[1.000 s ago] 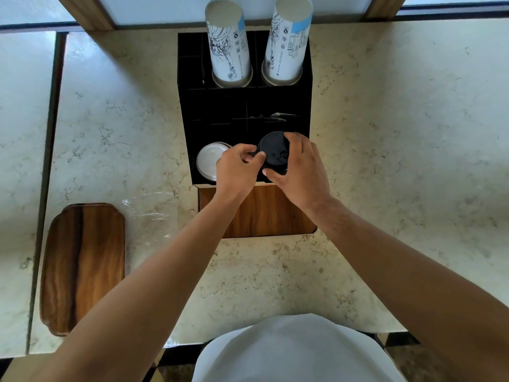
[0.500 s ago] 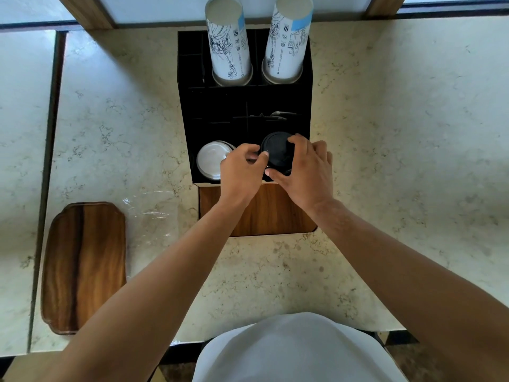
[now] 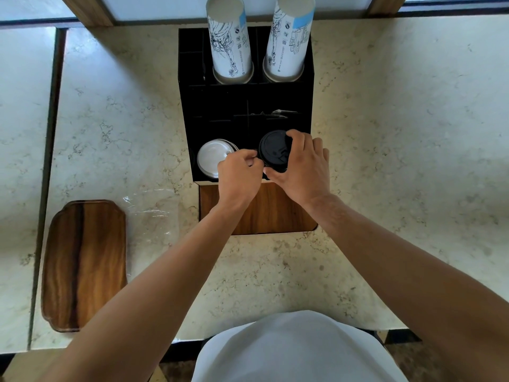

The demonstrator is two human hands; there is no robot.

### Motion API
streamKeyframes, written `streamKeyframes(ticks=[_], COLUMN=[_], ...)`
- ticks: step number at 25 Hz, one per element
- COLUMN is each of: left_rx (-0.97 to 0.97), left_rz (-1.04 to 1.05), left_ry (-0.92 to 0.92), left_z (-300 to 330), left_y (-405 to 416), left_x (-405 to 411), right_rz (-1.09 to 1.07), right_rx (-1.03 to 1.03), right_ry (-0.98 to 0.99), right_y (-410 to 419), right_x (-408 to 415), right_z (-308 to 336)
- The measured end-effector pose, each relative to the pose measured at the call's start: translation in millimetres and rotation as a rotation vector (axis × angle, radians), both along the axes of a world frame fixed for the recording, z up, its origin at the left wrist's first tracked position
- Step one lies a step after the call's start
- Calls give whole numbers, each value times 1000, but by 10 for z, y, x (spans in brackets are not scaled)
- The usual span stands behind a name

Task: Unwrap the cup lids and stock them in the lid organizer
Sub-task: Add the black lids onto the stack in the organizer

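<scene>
A black lid organizer (image 3: pixel 220 111) stands in the middle of the marble counter. Its front left slot holds a stack of white lids (image 3: pixel 213 158). At its front right slot sits a stack of black lids (image 3: pixel 274 150). My right hand (image 3: pixel 300 166) grips that black stack from the right, fingers over its far edge and thumb at its near edge. My left hand (image 3: pixel 238 175) pinches the black stack's left edge with curled fingers. How deep the stack sits in the slot is hidden by my hands.
Two tall stacks of printed paper cups (image 3: pixel 230 40) (image 3: pixel 289 37) rise from the organizer's back slots. A wooden base (image 3: pixel 275 213) juts out in front of it. A wooden tray (image 3: pixel 82 266) lies at the left, with a clear plastic wrapper (image 3: pixel 151 213) beside it.
Both hands and the black lid stack have shifted slightly right and away from me over the front right slot. The grip on the stack is the same.
</scene>
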State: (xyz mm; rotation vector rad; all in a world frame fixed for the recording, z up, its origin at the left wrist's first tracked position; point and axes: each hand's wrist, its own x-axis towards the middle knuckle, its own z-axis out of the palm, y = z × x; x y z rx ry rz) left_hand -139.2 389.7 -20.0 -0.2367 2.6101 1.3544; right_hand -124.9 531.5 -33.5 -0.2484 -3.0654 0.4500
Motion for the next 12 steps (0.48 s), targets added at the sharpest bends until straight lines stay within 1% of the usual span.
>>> streamKeyframes(ticks=[5,12], left_rx=[7,3], left_rz=[9,0], left_ry=[-26,38], left_z=[-1,61], left_y=[-12,-34], left_x=[0,30], right_rz=[8,32], right_rx=[-21,2], right_ry=[-21,-28], right_y=[39,70], right_x=[19,69], right_z=[18,94])
